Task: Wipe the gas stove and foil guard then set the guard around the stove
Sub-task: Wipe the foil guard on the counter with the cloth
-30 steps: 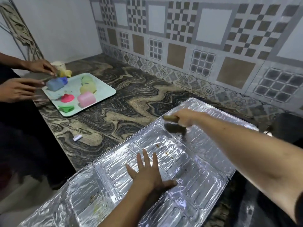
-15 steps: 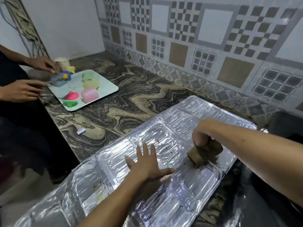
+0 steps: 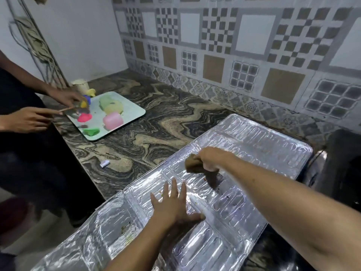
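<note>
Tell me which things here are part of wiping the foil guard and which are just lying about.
In use: foil guard, brown cloth gripped by right hand, left hand pressing the guard flat.
Lying about: tray of coloured pieces, pink cup, small white scrap.

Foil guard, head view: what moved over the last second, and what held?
The right hand, gripping the brown cloth, swept from the far part of the foil guard toward the near right edge, then back up toward the middle. No change of grip. The left hand stayed flat on the guard, which stayed lying flat on the counter.
</note>
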A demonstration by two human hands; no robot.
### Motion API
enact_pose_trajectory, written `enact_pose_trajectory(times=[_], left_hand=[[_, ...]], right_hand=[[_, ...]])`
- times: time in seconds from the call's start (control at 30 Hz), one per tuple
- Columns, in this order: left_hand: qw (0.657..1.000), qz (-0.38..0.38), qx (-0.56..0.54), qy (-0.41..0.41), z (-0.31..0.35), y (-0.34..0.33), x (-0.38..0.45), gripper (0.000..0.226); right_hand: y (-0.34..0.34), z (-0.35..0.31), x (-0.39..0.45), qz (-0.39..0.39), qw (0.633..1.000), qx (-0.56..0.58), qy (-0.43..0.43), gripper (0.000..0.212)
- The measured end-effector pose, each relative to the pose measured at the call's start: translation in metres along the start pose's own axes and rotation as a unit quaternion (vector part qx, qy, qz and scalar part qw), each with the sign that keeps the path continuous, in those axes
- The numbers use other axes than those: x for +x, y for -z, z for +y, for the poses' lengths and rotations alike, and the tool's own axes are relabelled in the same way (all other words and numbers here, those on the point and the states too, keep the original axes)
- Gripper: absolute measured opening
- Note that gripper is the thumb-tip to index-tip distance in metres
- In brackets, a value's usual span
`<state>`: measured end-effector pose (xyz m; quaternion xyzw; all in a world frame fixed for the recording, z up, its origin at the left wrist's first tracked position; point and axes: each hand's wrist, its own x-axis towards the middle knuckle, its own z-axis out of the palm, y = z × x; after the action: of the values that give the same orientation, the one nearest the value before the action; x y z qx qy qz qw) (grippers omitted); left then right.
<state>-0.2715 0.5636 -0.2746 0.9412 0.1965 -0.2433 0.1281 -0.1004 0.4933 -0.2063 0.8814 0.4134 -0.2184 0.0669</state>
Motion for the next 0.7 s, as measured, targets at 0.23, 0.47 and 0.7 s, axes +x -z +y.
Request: enact_pose_trajectory(times=[0.23, 0.47, 0.7], left_hand=[[1.0, -0.009, 0.004, 0.005, 0.0, 0.001, 0.0, 0.124], [1.0, -0.009, 0.014, 0.003, 0.0, -0.002, 0.002, 0.124], [1.0, -0.023, 0.013, 0.006, 0.001, -0.001, 0.005, 0.125]], right_hand=[[0.009, 0.041, -0.041, -0.305, 0.948, -0.063, -0.063, 0.042], [0.03, 0.054, -0.032, -0.297, 0.944, -0.112, -0.094, 0.044], [0.012, 0.006, 0.0, -0.002, 0.999, -0.015, -0.03, 0.035]])
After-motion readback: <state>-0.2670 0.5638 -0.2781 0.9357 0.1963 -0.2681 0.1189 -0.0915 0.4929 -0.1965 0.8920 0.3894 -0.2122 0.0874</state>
